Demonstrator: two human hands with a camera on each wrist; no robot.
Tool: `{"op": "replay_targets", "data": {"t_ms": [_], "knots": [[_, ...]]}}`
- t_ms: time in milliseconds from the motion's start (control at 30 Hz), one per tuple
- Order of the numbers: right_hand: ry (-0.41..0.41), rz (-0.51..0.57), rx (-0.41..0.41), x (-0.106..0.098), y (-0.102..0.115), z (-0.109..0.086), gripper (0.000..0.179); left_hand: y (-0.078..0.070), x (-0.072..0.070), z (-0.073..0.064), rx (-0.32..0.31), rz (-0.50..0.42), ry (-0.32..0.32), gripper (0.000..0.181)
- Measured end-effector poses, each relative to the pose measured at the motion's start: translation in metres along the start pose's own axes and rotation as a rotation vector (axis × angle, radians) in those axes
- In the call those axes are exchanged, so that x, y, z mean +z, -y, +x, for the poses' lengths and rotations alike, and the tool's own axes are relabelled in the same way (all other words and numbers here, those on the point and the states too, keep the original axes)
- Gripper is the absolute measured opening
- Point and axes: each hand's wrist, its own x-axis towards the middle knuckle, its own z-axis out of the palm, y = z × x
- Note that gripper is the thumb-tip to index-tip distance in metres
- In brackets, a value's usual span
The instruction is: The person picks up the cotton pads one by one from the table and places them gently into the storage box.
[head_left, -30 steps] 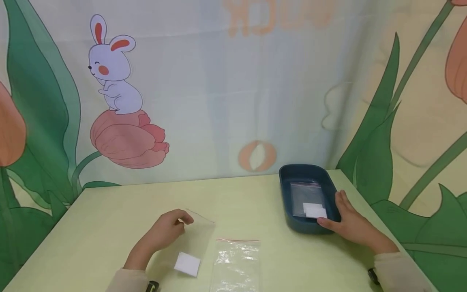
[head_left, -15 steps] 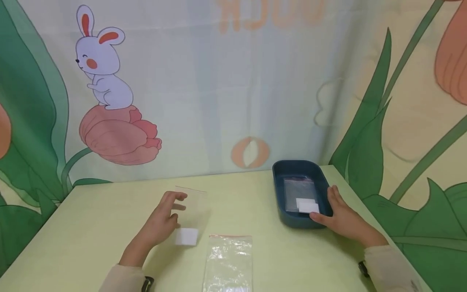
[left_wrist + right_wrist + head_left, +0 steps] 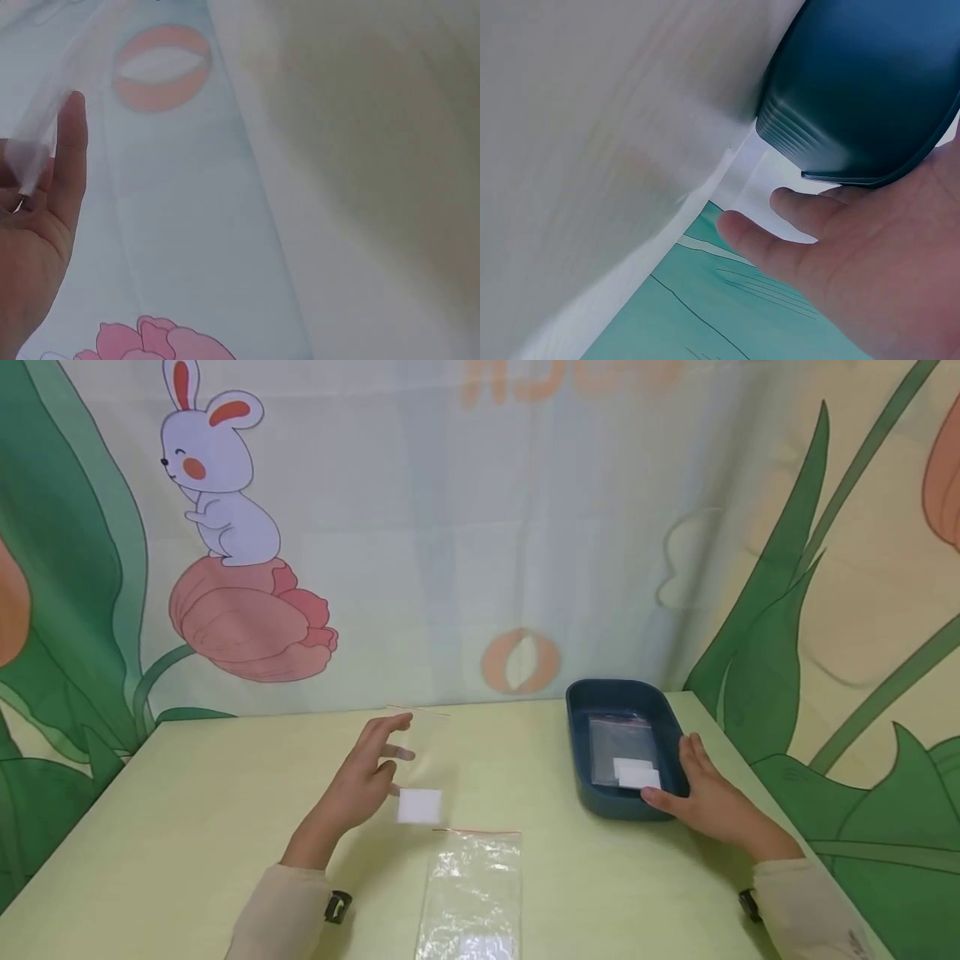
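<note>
In the head view, my left hand (image 3: 360, 785) holds up a clear zip bag (image 3: 427, 760) with a white card (image 3: 420, 807) low inside it. The left wrist view shows the bag's filmy plastic (image 3: 45, 127) running between the fingers. My right hand (image 3: 720, 806) rests against the near right corner of a dark blue tray (image 3: 630, 808), its thumb across the rim and its fingers extended along the outer side. From the right wrist, two fingertips stand apart from the tray wall (image 3: 855, 90). Inside the tray lies another clear bag (image 3: 618, 739) with white cards (image 3: 637, 775).
Another clear zip bag (image 3: 476, 877) with a pale card (image 3: 486, 946) in its lower part lies flat on the yellow-green table (image 3: 225, 802), near the front. Behind the table hangs a printed curtain (image 3: 420, 543) with a rabbit and tulips.
My left hand has raised the zip bag from low over the table and carried it slightly right, so it now hangs upright. The right hand stays at the tray.
</note>
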Motion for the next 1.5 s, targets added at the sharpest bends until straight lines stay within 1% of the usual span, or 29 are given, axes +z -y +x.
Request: {"op": "replay_targets", "data": {"t_ms": [100, 200, 300, 367, 500, 633, 767, 833, 900, 967, 1067, 1133, 1200, 1333, 1500], "knots": [[-0.006, 0.001, -0.002, -0.002, 0.0, 0.002, 0.116, -0.008, 0.005, 0.012, 0.025, -0.042, -0.011, 0.071], [-0.011, 0.002, -0.011, -0.004, 0.002, 0.003, 0.116, -0.015, 0.01, 0.021, 0.062, -0.029, -0.036, 0.076], [-0.013, 0.001, -0.021, -0.005, 0.003, 0.005, 0.115, -0.02, 0.015, 0.027, 0.098, 0.003, -0.057, 0.08], [-0.016, -0.004, -0.024, -0.006, 0.004, 0.006, 0.116, -0.023, 0.017, 0.031, 0.117, -0.002, -0.063, 0.081], [-0.015, -0.004, -0.03, -0.004, 0.007, 0.009, 0.116, -0.027, 0.023, 0.039, 0.121, -0.04, -0.073, 0.083], [-0.004, 0.002, -0.026, -0.001, 0.01, 0.011, 0.117, -0.029, 0.032, 0.048, 0.083, -0.072, -0.06, 0.086], [-0.002, 0.005, -0.016, 0.0, 0.011, 0.01, 0.117, -0.035, 0.047, 0.062, 0.07, -0.156, -0.005, 0.091], [-0.007, 0.009, -0.019, 0.001, 0.01, 0.01, 0.117, -0.041, 0.057, 0.07, 0.067, -0.222, 0.024, 0.092], [-0.011, 0.015, -0.02, 0.001, 0.009, 0.009, 0.117, -0.046, 0.068, 0.078, 0.071, -0.269, 0.05, 0.093], [-0.014, 0.023, -0.019, 0.001, 0.007, 0.007, 0.116, -0.051, 0.079, 0.086, 0.061, -0.31, 0.077, 0.092], [-0.02, 0.022, -0.018, 0.0, 0.005, 0.003, 0.116, -0.056, 0.097, 0.099, 0.038, -0.366, 0.122, 0.09], [-0.025, 0.016, -0.017, 0.0, 0.003, 0.001, 0.116, -0.059, 0.109, 0.107, 0.006, -0.402, 0.15, 0.089], [-0.032, 0.005, -0.02, 0.0, 0.002, 0.0, 0.115, -0.059, 0.12, 0.113, -0.02, -0.438, 0.165, 0.089], [-0.042, -0.003, -0.024, 0.0, -0.001, 0.0, 0.115, -0.06, 0.141, 0.122, -0.064, -0.487, 0.177, 0.089], [-0.037, 0.001, -0.018, 0.001, 0.0, 0.0, 0.116, -0.06, 0.16, 0.129, -0.119, -0.533, 0.189, 0.087]]}}
